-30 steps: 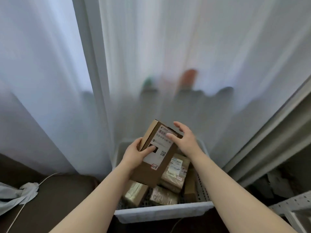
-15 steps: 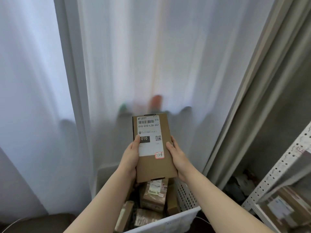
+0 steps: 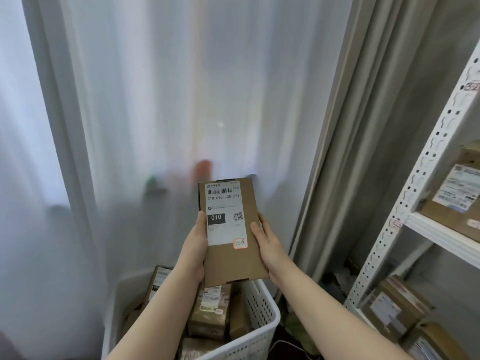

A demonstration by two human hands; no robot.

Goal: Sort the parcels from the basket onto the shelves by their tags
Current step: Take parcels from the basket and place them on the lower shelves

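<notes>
Fingers (image 3: 201, 220) of your left hand (image 3: 193, 253) and right hand (image 3: 268, 246) clasp a cardboard parcel (image 3: 233, 263) above the basket (image 3: 262, 331); you seem to be reading its tag (image 3: 239, 243); next, find the matching shelf (image 3: 441, 235).

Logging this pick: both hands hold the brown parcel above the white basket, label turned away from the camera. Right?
No: the head view shows the label facing the camera, print readable. Otherwise right: left hand and right hand hold the brown parcel above the white basket.
</notes>
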